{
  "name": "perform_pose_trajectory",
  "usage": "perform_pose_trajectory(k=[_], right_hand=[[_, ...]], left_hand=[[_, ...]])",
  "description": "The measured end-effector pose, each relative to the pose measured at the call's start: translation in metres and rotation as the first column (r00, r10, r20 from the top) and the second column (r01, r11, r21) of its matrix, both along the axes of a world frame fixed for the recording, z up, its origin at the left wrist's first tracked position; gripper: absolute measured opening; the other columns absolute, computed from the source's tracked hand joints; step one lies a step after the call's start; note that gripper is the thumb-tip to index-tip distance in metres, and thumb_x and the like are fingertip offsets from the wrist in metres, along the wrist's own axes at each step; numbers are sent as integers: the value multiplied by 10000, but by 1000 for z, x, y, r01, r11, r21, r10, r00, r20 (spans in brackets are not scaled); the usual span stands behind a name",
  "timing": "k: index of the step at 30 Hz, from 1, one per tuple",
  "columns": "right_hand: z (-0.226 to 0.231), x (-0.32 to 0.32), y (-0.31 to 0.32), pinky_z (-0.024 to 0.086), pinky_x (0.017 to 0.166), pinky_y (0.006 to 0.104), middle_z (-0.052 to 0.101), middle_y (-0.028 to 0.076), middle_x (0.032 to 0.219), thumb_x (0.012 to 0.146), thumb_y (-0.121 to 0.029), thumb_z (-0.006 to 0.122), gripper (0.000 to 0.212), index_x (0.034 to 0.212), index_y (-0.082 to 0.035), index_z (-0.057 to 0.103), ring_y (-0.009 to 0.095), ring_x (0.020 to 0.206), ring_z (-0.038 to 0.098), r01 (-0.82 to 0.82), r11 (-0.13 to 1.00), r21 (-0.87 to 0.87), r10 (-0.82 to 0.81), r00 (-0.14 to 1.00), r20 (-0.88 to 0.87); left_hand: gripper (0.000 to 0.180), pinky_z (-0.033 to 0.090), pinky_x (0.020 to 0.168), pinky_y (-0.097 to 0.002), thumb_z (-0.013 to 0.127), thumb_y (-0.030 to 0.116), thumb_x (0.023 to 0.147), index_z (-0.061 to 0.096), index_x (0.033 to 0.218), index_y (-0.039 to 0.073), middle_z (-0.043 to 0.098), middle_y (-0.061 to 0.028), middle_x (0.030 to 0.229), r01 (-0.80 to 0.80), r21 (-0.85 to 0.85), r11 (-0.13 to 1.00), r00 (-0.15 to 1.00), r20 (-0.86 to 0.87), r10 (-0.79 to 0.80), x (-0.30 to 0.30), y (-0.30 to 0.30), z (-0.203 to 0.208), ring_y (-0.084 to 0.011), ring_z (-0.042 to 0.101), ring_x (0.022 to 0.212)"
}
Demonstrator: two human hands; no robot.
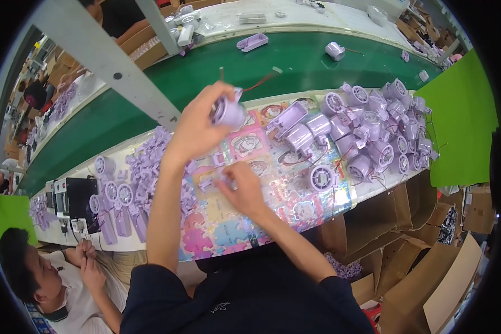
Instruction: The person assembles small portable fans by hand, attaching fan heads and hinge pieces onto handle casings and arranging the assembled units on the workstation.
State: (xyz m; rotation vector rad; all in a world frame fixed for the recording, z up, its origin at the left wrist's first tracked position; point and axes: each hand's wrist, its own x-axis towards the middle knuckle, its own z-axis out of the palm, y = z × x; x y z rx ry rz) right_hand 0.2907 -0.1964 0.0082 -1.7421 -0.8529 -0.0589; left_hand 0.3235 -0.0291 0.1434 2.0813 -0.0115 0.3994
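My left hand (201, 123) is raised over the far edge of the table, its fingers wrapped round a lavender cylindrical plastic housing (230, 113) with thin red wires trailing from it. Lower and nearer, my right hand (244, 190) hovers over the printed sheet, thumb and fingers curled together; what they hold, if anything, is too small to make out. Just left of those fingertips is a small lavender plastic part (206, 184). Colourful cartoon pictures cover the sheet (228, 209) on the table. Another lavender housing (322, 178) stands to the right of my right hand.
Lavender housings with wires (373, 131) are heaped at the right, beside a green panel (462, 122). Small lavender parts (150, 161) pile up at the left. Beyond runs a green conveyor belt (295, 55), past a metal post (111, 67). Cardboard boxes (373, 222) stand lower right; a co-worker (67, 278) sits lower left.
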Motion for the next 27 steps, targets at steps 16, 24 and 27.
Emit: perform_pose_trajectory(k=[16,24,27], right_hand=[[32,-3,-65,601,774,292,750,109,942,978,-82,719,125,1029,22,670,159,835,730,129,971,201,99,545,-833],[34,-38,-43,576,687,309,745,138,819,944,-160,772,233,949,44,659,166,752,726,15,994,-113,-78,807,-585],[39,-32,-52,557,737,268,742,89,911,963,-103,746,170,996,31,646,109,845,698,-106,985,-138,-13,747,-665]], left_hand=[[496,431,1003,-491,689,23,695,610,1184,61,576,-179,1257,-243,244,939,958,-88,271,-180,-103,-81,-409,536,1140],[620,457,931,-505,747,-4,693,500,1261,20,522,-234,1172,-495,153,855,869,120,481,-174,-130,-107,-424,529,1097],[622,460,937,-488,754,-22,696,496,1260,24,521,-230,1163,-519,100,849,851,146,504,-175,-131,-110,-403,533,1094]])
